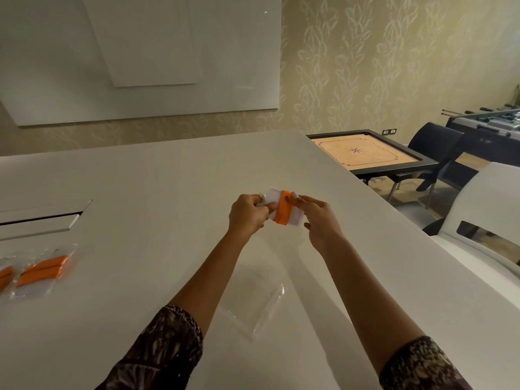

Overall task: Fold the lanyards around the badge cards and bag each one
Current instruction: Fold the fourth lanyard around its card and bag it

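We work over the white table (168, 178), where an empty clear bag (253, 308) lies flat near us and two bagged badges (42, 270) sit at the far left. Held above the table, our left hand (247, 212) curls round one end of the card (273, 196), while our right hand (320, 218) pinches the lanyard (282, 209) wound round it, other fingers loosely out. The card seems light and stiff, best held by its edges. The lanyard is soft and likely to spring loose, so we judge it needs a thumb pressing on the wrap.
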A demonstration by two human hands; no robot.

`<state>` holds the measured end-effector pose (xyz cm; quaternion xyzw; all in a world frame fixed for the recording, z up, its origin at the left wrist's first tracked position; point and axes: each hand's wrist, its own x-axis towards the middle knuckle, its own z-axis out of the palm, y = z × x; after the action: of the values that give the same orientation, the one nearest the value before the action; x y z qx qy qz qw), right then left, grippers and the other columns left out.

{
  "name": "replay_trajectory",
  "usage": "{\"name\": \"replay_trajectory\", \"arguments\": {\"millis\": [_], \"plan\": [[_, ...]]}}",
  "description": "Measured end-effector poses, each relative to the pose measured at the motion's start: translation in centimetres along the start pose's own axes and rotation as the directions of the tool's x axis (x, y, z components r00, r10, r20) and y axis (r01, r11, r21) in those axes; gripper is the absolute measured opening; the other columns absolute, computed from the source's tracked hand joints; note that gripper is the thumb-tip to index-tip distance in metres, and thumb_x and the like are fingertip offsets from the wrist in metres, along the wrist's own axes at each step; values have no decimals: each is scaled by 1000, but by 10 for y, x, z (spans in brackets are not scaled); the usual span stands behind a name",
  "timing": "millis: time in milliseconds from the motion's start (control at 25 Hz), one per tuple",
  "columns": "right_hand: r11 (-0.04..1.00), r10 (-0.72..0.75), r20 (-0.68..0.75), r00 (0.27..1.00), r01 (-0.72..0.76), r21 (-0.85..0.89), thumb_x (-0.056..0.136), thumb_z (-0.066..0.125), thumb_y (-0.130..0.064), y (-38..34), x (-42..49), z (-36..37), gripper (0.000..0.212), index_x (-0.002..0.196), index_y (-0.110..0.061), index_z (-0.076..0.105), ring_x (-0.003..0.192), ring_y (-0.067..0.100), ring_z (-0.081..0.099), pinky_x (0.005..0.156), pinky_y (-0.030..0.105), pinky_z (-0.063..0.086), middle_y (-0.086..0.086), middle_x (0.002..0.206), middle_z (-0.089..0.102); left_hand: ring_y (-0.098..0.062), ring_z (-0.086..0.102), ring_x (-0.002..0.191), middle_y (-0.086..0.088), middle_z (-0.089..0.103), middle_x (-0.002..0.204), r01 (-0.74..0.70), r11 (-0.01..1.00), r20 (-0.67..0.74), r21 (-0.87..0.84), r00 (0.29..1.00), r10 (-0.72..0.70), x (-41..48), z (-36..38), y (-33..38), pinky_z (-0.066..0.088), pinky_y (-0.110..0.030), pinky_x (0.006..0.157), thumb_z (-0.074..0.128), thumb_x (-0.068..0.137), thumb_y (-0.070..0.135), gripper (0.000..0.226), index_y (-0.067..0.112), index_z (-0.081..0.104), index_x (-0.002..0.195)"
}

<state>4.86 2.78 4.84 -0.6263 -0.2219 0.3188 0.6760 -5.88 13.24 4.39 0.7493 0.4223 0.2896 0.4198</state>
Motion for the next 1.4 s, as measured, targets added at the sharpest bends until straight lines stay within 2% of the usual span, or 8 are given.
{"name": "replay_trajectory", "arguments": {"millis": [160,320,440,640,960,1080,1200,1400], "plan": [[991,-136,34,990,136,6,90,64,-27,1,-6,4,6,87,-29,69,96,22,61,78,30,49,0,96,68,-15,64,81,-8,68,108,82,988,102,-133,992,-69,2,-11,8,50,-21,57,71,86,31,45,5,63,122],[978,-210,110,972,209,16,93,60,-25,2,-7,1,16,106,-29,67,103,18,59,84,29,50,-2,110,65,-14,63,81,-8,68,106,76,990,141,-116,988,-59,4,-19,13,48,-21,57,69,87,31,44,6,62,122],[950,-267,83,960,277,-142,94,59,-22,4,-6,-3,25,117,-19,67,108,20,57,83,25,48,3,120,65,-18,64,86,-9,68,109,46,997,163,-66,986,-34,3,-20,8,50,-23,61,71,85,31,44,6,63,120],[687,-388,107,915,365,-628,87,68,-25,-2,-2,-11,21,105,-19,74,103,27,54,90,40,47,-2,98,64,-24,66,90,-4,70,102,-92,994,181,58,980,80,-1,-26,-1,55,-36,79,75,82,31,43,10,67,118],[393,-218,368,904,426,-815,86,68,-26,-6,-13,-19,25,109,-17,71,89,16,54,72,23,39,2,97,66,-17,62,91,-3,70,102,-164,985,296,58,945,140,-14,-24,-10,51,-28,75,78,78,29,39,10,69,111],[494,-223,292,930,366,-788,83,71,-22,1,-21,-22,15,96,-15,73,76,16,50,62,23,36,0,79,61,-20,63,84,-2,68,95,-274,940,201,204,951,233,-24,-20,-11,55,-39,77,78,77,36,39,10,66,104],[696,-235,87,968,230,-680,78,72,-14,11,-27,-30,5,83,-11,73,62,17,48,58,25,40,2,67,58,-17,60,86,3,60,102,-253,830,110,498,967,229,-41,-22,-16,53,-34,72,76,71,53,55,19,56,109],[870,-143,-132,981,61,-490,77,74,-17,25,-33,-45,8,82,-11,72,53,14,53,50,21,45,2,63,61,-17,67,70,-1,69,83,-137,774,433,618,881,-189,-66,-28,-31,58,-31,67,75,58,70,65,15,65,91]]}}
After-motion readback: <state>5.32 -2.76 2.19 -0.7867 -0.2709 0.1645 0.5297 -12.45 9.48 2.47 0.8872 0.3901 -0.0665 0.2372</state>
